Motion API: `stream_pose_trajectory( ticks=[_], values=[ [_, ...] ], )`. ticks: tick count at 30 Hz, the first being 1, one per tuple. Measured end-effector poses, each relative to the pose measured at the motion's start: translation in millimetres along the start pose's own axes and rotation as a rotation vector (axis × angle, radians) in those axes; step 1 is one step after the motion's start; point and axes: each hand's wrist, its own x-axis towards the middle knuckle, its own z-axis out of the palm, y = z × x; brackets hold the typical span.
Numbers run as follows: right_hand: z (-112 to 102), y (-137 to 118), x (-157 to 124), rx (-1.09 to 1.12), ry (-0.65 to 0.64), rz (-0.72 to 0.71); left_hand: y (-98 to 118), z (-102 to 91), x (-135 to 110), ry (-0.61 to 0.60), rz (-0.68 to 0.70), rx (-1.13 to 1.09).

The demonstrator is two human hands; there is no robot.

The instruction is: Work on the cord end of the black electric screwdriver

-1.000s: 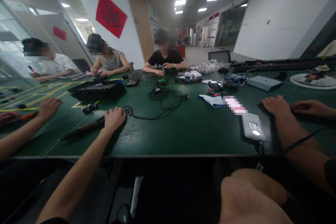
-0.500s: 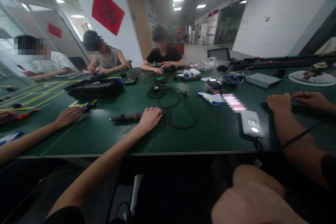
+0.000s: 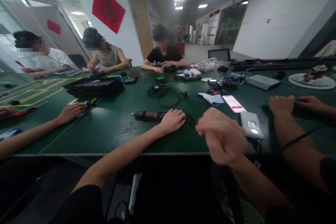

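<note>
A dark electric screwdriver (image 3: pixel 152 115) lies on the green table, bit end toward the left. My left hand (image 3: pixel 173 120) is closed over its rear end, palm down. Its black cord (image 3: pixel 189 115) leaves beyond my fingers and runs toward my right hand (image 3: pixel 223 134). That hand is raised over the table's front edge, blurred, with the fingers curled in. What it may hold, if anything, I cannot make out. Behind the screwdriver lies a loosely coiled cable (image 3: pixel 156 87). Beyond my right hand are a lit phone (image 3: pixel 233 104) and a grey device (image 3: pixel 252 125).
Co-workers' hands rest close by at left (image 3: pixel 70 113) and right (image 3: pixel 282 104). A black tray (image 3: pixel 94 87) stands far left, a blue-white packet (image 3: pixel 212 99) mid-right, and a silver flat box (image 3: pixel 263 80) behind it. Several people sit across the table.
My left hand has slid the screwdriver to the right along the table. My right hand has risen from my lap, forward and left, to above the table edge.
</note>
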Motion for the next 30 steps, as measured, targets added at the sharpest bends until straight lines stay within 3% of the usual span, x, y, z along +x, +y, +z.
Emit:
stream_pose_trajectory(
  ticks=[2, 3, 6, 9, 15, 23, 30],
  values=[
    [48.8, -32.1, 15.0, -0.016, 0.016, 0.004, -1.7, -2.9, -1.0, -0.007, 0.022, -0.031],
    [67.0, -40.9, 21.8, -0.032, -0.057, -0.005, -3.0, -4.8, -2.5, -0.009, 0.031, -0.051],
    [95.9, -39.1, 37.0, -0.111, -0.222, 0.006, -8.5, -11.6, -8.9, -0.004, 0.055, -0.111],
    [105.4, -19.4, 47.8, -0.088, -0.374, -0.099, -15.7, -18.7, -16.0, 0.027, 0.049, -0.159],
    [124.4, -3.5, 69.6, 0.020, -0.450, -0.168, -31.7, -26.5, -24.6, 0.074, -0.026, -0.204],
    [133.6, 7.6, 61.0, 0.006, -0.243, -0.135, -38.5, -23.9, -22.4, 0.083, -0.076, -0.187],
    [142.8, 15.7, 64.7, 0.096, -0.254, -0.106, -32.0, -14.6, -20.3, 0.100, -0.105, -0.102]
  ],
)
